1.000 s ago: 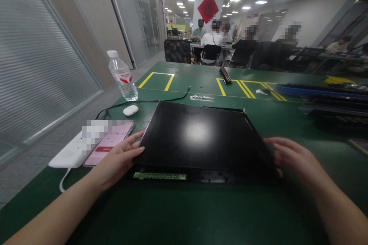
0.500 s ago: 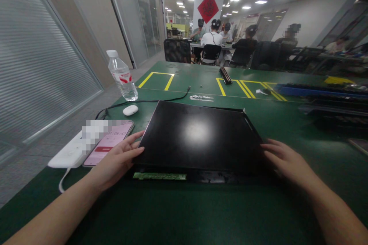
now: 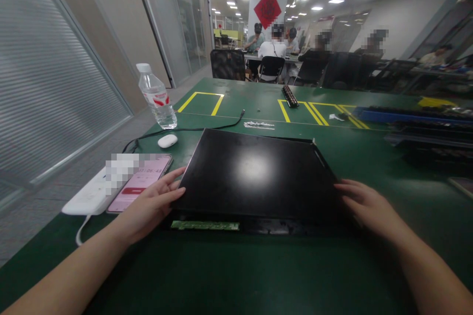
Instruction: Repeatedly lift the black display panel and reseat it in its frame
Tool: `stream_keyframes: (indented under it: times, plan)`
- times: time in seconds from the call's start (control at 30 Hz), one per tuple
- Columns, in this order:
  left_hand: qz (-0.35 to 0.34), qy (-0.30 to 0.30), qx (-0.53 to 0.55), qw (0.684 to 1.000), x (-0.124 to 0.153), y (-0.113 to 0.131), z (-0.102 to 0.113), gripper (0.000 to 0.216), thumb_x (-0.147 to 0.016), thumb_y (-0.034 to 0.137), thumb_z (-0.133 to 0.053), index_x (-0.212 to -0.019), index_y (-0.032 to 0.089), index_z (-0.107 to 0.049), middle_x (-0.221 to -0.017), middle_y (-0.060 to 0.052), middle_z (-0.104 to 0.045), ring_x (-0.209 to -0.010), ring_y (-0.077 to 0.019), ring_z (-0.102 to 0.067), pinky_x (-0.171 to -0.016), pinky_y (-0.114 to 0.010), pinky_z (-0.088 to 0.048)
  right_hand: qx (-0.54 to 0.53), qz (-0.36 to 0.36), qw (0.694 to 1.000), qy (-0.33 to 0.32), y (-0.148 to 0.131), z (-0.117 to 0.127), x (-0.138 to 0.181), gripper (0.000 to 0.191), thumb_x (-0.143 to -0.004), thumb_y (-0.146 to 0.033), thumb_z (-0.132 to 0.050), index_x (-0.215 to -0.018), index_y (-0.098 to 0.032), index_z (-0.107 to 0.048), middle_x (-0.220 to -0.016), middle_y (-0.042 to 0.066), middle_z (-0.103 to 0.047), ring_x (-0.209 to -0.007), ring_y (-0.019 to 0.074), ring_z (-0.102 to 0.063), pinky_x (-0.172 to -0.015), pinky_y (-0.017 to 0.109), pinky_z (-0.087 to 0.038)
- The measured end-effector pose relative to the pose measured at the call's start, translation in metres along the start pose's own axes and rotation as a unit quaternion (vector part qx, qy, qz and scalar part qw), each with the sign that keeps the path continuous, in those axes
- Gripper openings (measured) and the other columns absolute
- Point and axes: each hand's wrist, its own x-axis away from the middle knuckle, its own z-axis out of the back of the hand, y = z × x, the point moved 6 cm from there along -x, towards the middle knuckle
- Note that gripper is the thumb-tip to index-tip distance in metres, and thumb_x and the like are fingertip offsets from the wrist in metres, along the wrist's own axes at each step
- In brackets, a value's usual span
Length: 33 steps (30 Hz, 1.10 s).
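Observation:
A flat black display panel (image 3: 254, 172) lies on the green table in front of me, a ceiling light mirrored in its glossy face. Along its near edge, a strip of green circuit board (image 3: 205, 225) shows at the left. My left hand (image 3: 153, 202) grips the panel's left edge, thumb on top near the corner and fingers along the side. On the opposite edge is my right hand (image 3: 364, 202), its fingertips at the rim and the lower fingers partly hidden in shadow.
Left of the panel are a phone (image 3: 136, 189), a white power strip (image 3: 86, 192), a white oval case (image 3: 167, 141), a black cable (image 3: 221, 127) and a water bottle (image 3: 158, 98). Dark stacked parts with a blue strip (image 3: 406, 117) stand at right. Several people sit beyond the table.

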Motion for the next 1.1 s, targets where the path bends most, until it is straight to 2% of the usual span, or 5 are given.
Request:
stream_keyframes:
  times: [0.37,0.57,0.73,0.93,1.1]
  plan:
    - [-0.013,-0.004,-0.005,1.000,-0.0004,-0.0004,-0.0009,0.098,-0.070,0.028,-0.096,-0.158,0.023,-0.052,-0.129,-0.013,-0.083,-0.125,-0.0340,-0.074,-0.090,-0.036,-0.063,-0.007,-0.009,1.000,-0.001,-0.0001,0.0014,-0.0006,0.039,-0.084,-0.038,-0.055,-0.105,-0.027,-0.086,-0.137,0.013,-0.074,-0.120,0.0378,-0.072,-0.098,0.057,-0.061]
    - [-0.007,-0.018,-0.003,1.000,-0.0034,-0.0035,0.0010,0.096,-0.076,0.027,-0.093,-0.160,0.022,-0.048,-0.130,-0.013,-0.082,-0.122,-0.0317,-0.076,-0.084,-0.033,-0.064,-0.006,-0.005,1.000,-0.006,-0.0007,0.0008,-0.0012,0.040,-0.084,-0.035,-0.054,-0.106,-0.026,-0.086,-0.136,0.013,-0.074,-0.122,0.0360,-0.072,-0.100,0.053,-0.061]
    - [-0.011,-0.015,-0.006,1.000,-0.0026,-0.0034,0.0014,0.089,-0.078,0.026,-0.091,-0.158,0.024,-0.052,-0.127,-0.011,-0.083,-0.121,-0.0323,-0.077,-0.085,-0.034,-0.063,-0.005,-0.005,1.000,-0.006,0.0003,0.0005,-0.0013,0.041,-0.085,-0.037,-0.054,-0.107,-0.025,-0.085,-0.136,0.014,-0.073,-0.122,0.0369,-0.071,-0.101,0.055,-0.060]
    - [-0.005,-0.002,-0.012,1.000,0.0004,0.0000,-0.0019,0.095,-0.074,0.023,-0.093,-0.159,0.021,-0.050,-0.126,-0.013,-0.084,-0.121,-0.0331,-0.077,-0.082,-0.033,-0.064,-0.003,-0.006,1.000,-0.002,0.0005,0.0014,-0.0009,0.041,-0.084,-0.039,-0.054,-0.107,-0.026,-0.085,-0.136,0.013,-0.074,-0.122,0.0378,-0.071,-0.098,0.057,-0.061]
    - [-0.005,0.000,-0.013,1.000,-0.0001,0.0003,-0.0020,0.089,-0.074,0.023,-0.093,-0.155,0.024,-0.055,-0.128,-0.012,-0.083,-0.122,-0.0337,-0.076,-0.083,-0.034,-0.064,-0.002,0.000,1.000,0.008,0.0005,0.0025,-0.0008,0.040,-0.083,-0.040,-0.054,-0.105,-0.028,-0.085,-0.134,0.011,-0.075,-0.122,0.0365,-0.072,-0.101,0.055,-0.059]
